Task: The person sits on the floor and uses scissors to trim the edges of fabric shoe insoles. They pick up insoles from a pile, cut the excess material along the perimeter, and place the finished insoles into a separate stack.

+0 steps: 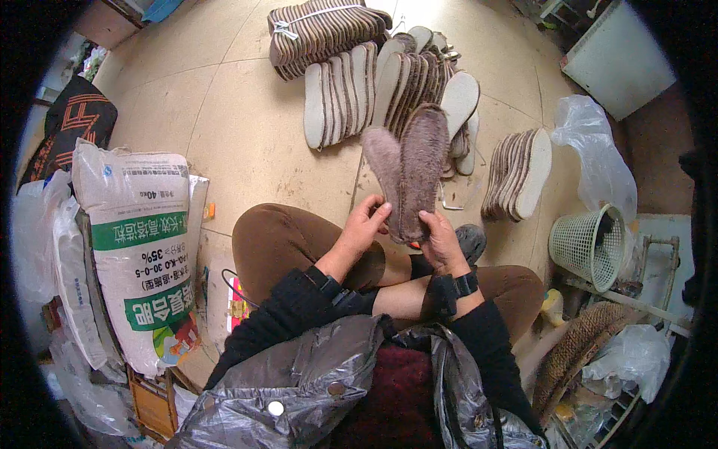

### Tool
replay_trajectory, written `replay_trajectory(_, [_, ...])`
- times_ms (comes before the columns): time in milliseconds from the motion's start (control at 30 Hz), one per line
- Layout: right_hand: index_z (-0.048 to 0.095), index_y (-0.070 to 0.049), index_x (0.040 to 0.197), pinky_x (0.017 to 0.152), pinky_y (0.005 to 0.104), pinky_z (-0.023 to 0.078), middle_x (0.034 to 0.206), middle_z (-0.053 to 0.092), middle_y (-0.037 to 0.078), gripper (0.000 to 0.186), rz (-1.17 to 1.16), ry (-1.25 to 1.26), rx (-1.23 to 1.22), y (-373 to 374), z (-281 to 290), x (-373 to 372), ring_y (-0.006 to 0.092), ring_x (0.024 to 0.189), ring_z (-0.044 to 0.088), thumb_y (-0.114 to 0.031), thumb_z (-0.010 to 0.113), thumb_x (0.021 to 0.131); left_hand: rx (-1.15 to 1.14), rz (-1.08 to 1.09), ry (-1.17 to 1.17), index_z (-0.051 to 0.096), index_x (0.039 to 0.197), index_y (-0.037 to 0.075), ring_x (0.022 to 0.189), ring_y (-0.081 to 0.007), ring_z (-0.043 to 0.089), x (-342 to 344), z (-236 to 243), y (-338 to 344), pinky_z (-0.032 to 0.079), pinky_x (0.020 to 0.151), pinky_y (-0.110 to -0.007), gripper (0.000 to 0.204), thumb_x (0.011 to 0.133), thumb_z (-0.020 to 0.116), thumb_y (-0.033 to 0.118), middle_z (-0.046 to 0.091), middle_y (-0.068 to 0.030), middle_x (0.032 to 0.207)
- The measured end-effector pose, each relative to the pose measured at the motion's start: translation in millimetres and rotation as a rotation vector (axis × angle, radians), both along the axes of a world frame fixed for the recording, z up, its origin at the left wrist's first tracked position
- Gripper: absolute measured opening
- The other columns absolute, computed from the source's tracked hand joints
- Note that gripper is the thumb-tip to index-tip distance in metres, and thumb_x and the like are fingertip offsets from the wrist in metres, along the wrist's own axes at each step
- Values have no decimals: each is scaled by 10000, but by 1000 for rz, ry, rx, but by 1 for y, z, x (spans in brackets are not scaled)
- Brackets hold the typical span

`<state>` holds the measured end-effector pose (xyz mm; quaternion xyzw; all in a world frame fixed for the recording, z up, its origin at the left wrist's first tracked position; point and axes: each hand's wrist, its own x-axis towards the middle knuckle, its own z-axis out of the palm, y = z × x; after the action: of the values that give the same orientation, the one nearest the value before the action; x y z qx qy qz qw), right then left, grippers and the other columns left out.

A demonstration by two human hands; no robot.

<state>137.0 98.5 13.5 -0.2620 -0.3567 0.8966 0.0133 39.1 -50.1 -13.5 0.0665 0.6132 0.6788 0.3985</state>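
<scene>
Two fleecy shoe insoles are up in front of me, heel ends toward me. My left hand point(366, 222) is closed on the lower end of the lighter, pinkish-brown insole point(384, 159). My right hand point(441, 241) pinches the bottom edge of the darker brown insole point(422, 161), which partly overlaps the lighter one. Just beyond them on the floor stand rows of insoles point(340, 93) on edge, with pale undersides and brown fleece. A tied bundle of insoles point(325, 34) lies at the back. Another small row of insoles point(517, 176) stands to the right.
At the left, a large white and green sack point(138, 247) stands beside plastic bags. A pale green plastic basket point(587, 247) is at the right, near a clear plastic bag point(591, 142) and a brown woven mat point(580, 352). The tiled floor point(224, 112) spreads around the insoles.
</scene>
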Motion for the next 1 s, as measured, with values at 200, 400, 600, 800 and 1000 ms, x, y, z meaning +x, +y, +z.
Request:
replay_trajectory(200, [469, 40, 1204, 879, 312, 478, 1105, 589, 103, 315, 146, -44, 97, 2, 9, 4, 187, 980, 593, -109, 455, 927, -31, 175, 226, 480, 913, 44, 627, -95, 500, -16, 16, -2, 431, 553, -241, 229, 941, 532, 266, 519, -22, 759])
replay_trajectory(400, [465, 44, 1212, 872, 306, 483, 1114, 589, 100, 327, 197, -2, 180, 5, 5, 6, 180, 978, 595, -120, 458, 929, -38, 297, 233, 477, 855, 64, 567, -70, 473, -26, 10, -5, 402, 519, -219, 228, 959, 500, 266, 490, 5, 674])
replay_trajectory(600, [479, 37, 1191, 801, 319, 526, 1069, 608, 94, 313, 185, -50, 182, 7, 6, 8, 184, 909, 625, -131, 463, 927, -64, 340, 315, 463, 799, 82, 559, -48, 452, -30, 10, -9, 386, 512, -211, 263, 981, 448, 271, 471, 21, 669])
replay_trajectory(800, [497, 38, 1169, 807, 331, 520, 1071, 613, 101, 293, 37, -1, 183, 14, 7, 7, 199, 908, 626, -120, 463, 925, 21, 604, 266, 488, 852, 66, 591, -58, 480, -37, 6, -17, 414, 556, -211, 233, 975, 460, 262, 491, 13, 710])
replay_trajectory(1000, [505, 29, 1190, 886, 325, 465, 1099, 605, 91, 313, -1, 47, 93, 19, 2, 7, 192, 966, 593, -104, 494, 908, -208, 537, 521, 531, 1039, 23, 696, -120, 555, -39, -9, -10, 468, 657, -252, 231, 918, 569, 217, 581, -34, 817])
